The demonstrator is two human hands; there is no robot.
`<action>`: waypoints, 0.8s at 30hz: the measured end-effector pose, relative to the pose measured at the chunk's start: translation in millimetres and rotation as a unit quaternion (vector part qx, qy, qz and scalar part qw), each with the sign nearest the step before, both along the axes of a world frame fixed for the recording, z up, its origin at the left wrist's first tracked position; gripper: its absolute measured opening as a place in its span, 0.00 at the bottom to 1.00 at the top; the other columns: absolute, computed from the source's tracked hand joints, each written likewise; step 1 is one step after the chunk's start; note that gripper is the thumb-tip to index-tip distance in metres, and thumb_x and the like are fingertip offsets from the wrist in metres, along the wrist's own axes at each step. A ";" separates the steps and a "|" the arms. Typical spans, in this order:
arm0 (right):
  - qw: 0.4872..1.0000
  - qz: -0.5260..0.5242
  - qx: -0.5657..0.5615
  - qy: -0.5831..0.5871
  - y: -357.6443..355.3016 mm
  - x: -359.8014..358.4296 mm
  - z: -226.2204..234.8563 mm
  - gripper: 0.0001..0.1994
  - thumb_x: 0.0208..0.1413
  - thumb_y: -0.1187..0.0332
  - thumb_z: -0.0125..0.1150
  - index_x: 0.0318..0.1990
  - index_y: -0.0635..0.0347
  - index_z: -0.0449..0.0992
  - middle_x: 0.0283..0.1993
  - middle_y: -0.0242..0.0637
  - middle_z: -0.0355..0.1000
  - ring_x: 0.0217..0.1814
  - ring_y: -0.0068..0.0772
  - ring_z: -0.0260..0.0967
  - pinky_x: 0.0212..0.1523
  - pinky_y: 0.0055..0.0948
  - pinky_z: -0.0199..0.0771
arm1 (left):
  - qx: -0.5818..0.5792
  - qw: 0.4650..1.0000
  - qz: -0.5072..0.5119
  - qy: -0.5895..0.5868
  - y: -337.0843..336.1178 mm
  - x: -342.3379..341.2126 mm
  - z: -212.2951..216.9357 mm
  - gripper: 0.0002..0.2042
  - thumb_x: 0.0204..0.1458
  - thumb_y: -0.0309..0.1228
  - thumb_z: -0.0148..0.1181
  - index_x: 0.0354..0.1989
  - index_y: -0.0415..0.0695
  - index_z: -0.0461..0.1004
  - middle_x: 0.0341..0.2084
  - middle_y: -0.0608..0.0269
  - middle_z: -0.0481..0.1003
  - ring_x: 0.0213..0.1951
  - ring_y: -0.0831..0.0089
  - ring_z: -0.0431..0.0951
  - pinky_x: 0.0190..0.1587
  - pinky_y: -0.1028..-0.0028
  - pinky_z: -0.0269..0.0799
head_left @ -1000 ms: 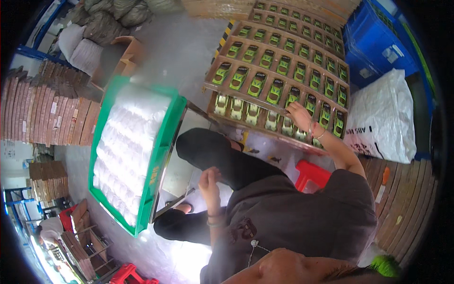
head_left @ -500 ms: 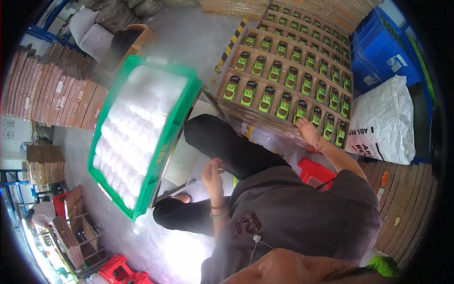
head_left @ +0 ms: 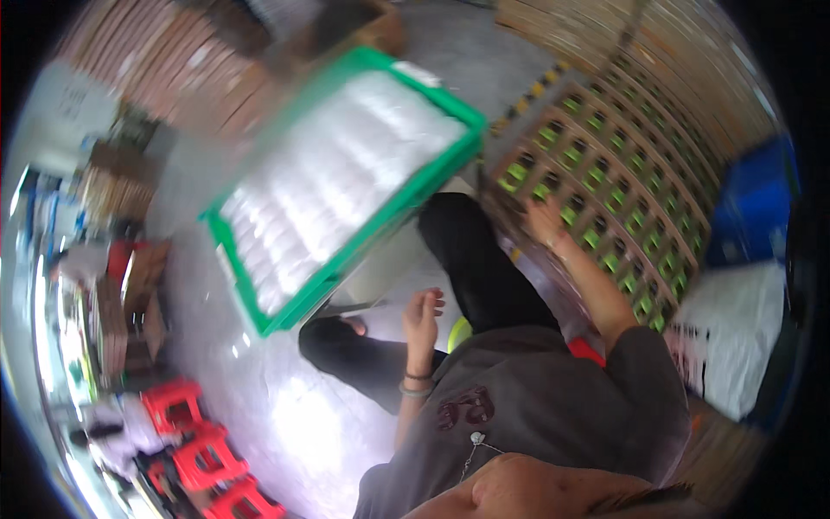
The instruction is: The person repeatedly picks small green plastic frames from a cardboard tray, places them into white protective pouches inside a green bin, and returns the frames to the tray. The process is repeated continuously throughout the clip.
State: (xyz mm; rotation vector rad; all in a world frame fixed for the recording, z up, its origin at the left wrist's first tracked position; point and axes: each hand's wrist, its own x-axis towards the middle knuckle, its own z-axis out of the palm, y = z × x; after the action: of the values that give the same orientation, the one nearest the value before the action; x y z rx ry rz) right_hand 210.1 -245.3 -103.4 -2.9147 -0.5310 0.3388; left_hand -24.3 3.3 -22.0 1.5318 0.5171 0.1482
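Observation:
Blurred by motion, my right hand (head_left: 545,221) reaches out to the near row of green-and-black toy cars (head_left: 595,232). Its fingers look extended, over the near edge of the divided brown tray (head_left: 502,201), close to the row's left end. Whether they touch a car cannot be made out. My left hand (head_left: 422,317) hangs in front of my torso, between my knees, with loosely bent fingers and nothing visible in them. Left of the toy cars, a green crate (head_left: 327,281) stands tilted in view, filled with rows of white wrapped items (head_left: 320,177).
A white sack (head_left: 739,337) and a blue bin (head_left: 754,203) stand at the right. Red stools (head_left: 207,457) sit at the lower left, near another person (head_left: 121,441). Stacked brown boards (head_left: 164,65) rise at the back left. Striped floor tape (head_left: 527,102) runs behind the crate.
The whole view has turned and blurred. My right hand has moved left along the near row of toy cars, toward its left end. My left hand stays loosely bent before me.

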 end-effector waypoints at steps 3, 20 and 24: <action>0.970 -0.026 0.130 -0.204 -8.5 2.8 -9.1 0.21 0.45 0.68 0.65 0.49 0.57 0.70 0.44 0.47 0.72 0.51 0.54 0.63 0.53 0.46 0.58 | -0.027 0.999 0.044 0.014 8.8 -10.5 0.2 0.12 0.61 0.33 0.49 0.40 0.37 0.74 0.34 0.61 0.77 0.33 0.77 0.75 0.33 0.78 0.70; 0.783 0.306 0.506 0.194 194.5 -105.8 220.7 0.10 0.52 0.77 0.57 0.43 0.61 0.75 0.38 0.37 0.70 0.40 0.30 0.70 0.40 0.25 0.70 | -0.336 0.930 -0.022 -0.147 28.0 -25.3 69.3 0.26 0.61 0.49 0.44 0.55 0.37 0.62 0.44 0.52 0.72 0.41 0.66 0.76 0.43 0.69 0.73; 0.807 0.375 0.456 0.022 248.8 -78.8 225.2 0.11 0.48 0.74 0.62 0.41 0.60 0.75 0.41 0.39 0.69 0.44 0.39 0.70 0.42 0.31 0.71 | -0.325 0.938 0.071 -0.092 43.3 -48.0 44.3 0.27 0.61 0.52 0.40 0.51 0.37 0.64 0.40 0.50 0.74 0.36 0.67 0.77 0.38 0.69 0.74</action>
State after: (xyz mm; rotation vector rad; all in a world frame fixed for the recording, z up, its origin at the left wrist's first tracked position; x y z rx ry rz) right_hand 131.4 3.5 121.7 -1.6680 -1.3679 0.1524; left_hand -72.3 46.6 22.4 0.8242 0.4653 0.2063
